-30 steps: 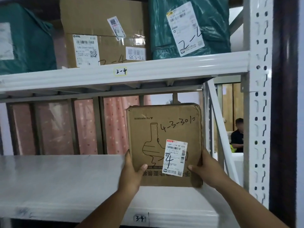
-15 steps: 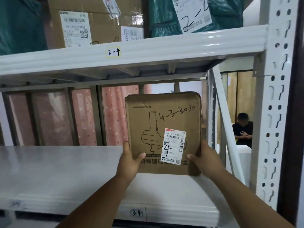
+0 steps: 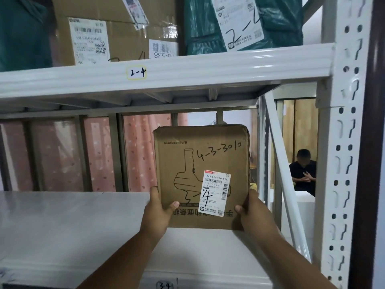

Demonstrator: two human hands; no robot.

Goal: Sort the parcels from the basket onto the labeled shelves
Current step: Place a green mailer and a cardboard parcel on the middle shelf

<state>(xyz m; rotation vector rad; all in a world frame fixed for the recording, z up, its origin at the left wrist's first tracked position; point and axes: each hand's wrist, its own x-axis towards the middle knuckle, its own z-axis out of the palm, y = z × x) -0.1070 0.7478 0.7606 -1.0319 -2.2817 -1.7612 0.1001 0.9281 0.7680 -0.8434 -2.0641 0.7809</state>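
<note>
A flat brown cardboard parcel (image 3: 201, 161) stands upright at the right end of the white shelf (image 3: 62, 226) tagged "3-4" (image 3: 165, 285). "4-3-3010" is handwritten on it, and its white shipping label bears a big "4". My left hand (image 3: 158, 211) grips its lower left edge, thumb on the front. My right hand (image 3: 253, 213) grips the lower right corner the same way. The parcel's bottom edge is level with the shelf surface; whether it touches is unclear.
The shelf above, tagged "2-4" (image 3: 136, 73), carries a cardboard box (image 3: 116, 30) and green bagged parcels (image 3: 277, 21). A white perforated upright (image 3: 345, 142) and a diagonal brace (image 3: 285, 180) stand at right. Pink curtains hang behind. A person (image 3: 303, 174) sits beyond the rack.
The parcel, held in both hands, has gone a little deeper over the 3-4 shelf. My view has tilted down, so the 2-4 shelf now sits higher in frame.
</note>
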